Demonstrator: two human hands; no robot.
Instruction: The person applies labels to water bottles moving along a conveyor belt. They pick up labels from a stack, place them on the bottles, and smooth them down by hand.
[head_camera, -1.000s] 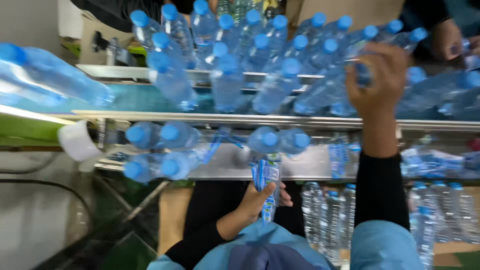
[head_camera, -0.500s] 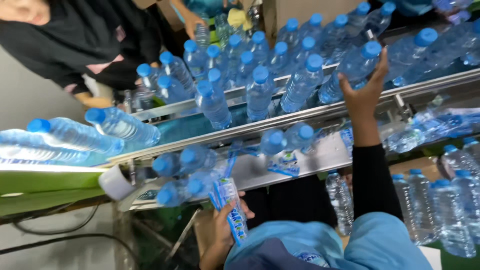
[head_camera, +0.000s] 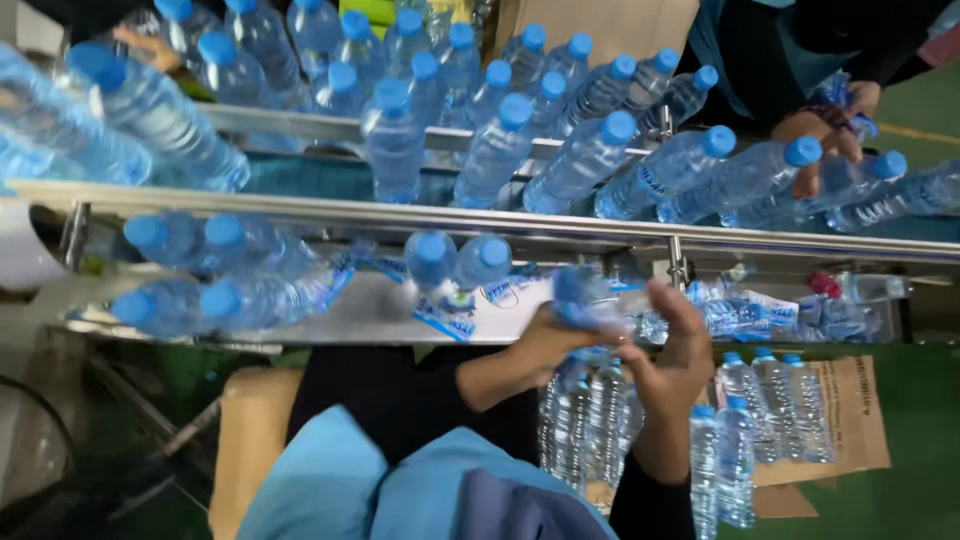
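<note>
Head view: both hands meet on one blue-capped bottle (head_camera: 583, 300), left hand (head_camera: 545, 345) apparently gripping it, right hand (head_camera: 675, 355) curled around, near the steel rail (head_camera: 300, 212).

The right hand (head_camera: 670, 360) has come down off the conveyor's far bottles — it now meets the left hand (head_camera: 545, 340) around what seems one blurred bottle (head_camera: 585, 300) above the shelf.

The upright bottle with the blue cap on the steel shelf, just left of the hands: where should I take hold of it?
Take the upright bottle around its clear body just below the blue cap. Come from the near side, where the left hand and right hand hold a blurred bottle; a neighbour bottle touches its left, and the rail blocks behind.
</note>
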